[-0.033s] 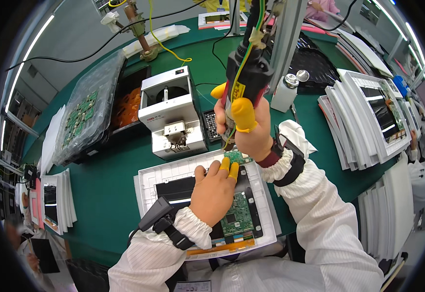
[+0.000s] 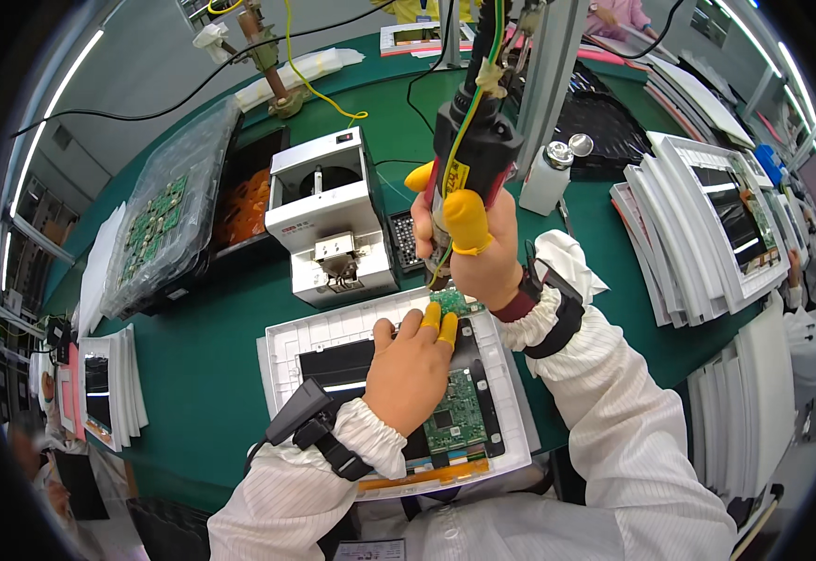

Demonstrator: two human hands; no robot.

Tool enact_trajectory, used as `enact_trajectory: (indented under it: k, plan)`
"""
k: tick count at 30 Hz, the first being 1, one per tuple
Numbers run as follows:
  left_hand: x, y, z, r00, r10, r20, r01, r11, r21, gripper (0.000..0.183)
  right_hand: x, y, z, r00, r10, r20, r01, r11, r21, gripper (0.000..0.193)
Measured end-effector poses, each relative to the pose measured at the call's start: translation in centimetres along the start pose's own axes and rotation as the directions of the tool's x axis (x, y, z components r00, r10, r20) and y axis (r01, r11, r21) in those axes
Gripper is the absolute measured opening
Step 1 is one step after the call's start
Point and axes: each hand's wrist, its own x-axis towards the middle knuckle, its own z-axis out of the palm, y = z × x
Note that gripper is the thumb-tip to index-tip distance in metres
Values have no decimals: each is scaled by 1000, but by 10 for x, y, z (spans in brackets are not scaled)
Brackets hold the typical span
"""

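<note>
My right hand (image 2: 483, 257) is wrapped round an electric screwdriver (image 2: 476, 131), black and red, upright with its tip pointing down. The tip is hidden behind the hand. Beneath it, a small green circuit board (image 2: 449, 298) lies at the far side of a white-framed display panel (image 2: 282, 374). My left hand (image 2: 410, 374) rests over that panel, fingers stretched forward and touching the small board. Yellow finger cots cover some fingertips of both hands. A larger green circuit board (image 2: 459, 416) sits on the panel, just right of my left wrist.
Beyond the panel stands a white screw feeder (image 2: 333, 220). Left of it, a clear plastic tray (image 2: 204, 168) holds green boards. A white dispenser bottle (image 2: 546, 178) is to the right. Stacked white-framed panels (image 2: 660, 243) stand at far right, more (image 2: 127, 388) at left. Cables hang overhead.
My hands and the screwdriver stay practically in place. At the lower left, a dark panel beside another person has shifted slightly leftward.
</note>
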Motion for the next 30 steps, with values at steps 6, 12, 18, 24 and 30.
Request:
enact_trajectory:
  k: [6, 12, 18, 24, 30]
  plan:
    - [0, 2, 2, 1000, 22, -7, -22, 999, 26, 17, -3, 5, -4, 1000, 6, -12, -6, 1000, -18, 55]
    - [-1, -1, 1, 993, 67, -98, -59, 995, 79, 14, -6, 11, -2, 1000, 6, -4, -6, 1000, 4, 54]
    - [0, 0, -3, 1000, 14, 22, -14, 1000, 15, 17, -6, 11, 0, 1000, 15, 1, -15, 1000, 5, 54]
    - [4, -2, 0, 996, 62, -71, -56, 995, 84, 14, -4, 13, 0, 1000, 27, 10, -25, 992, -124, 55]
    - [2, -1, -3, 993, 71, -97, -62, 993, 98, 15, -4, 9, 8, 997, 70, 29, -60, 965, -256, 36]
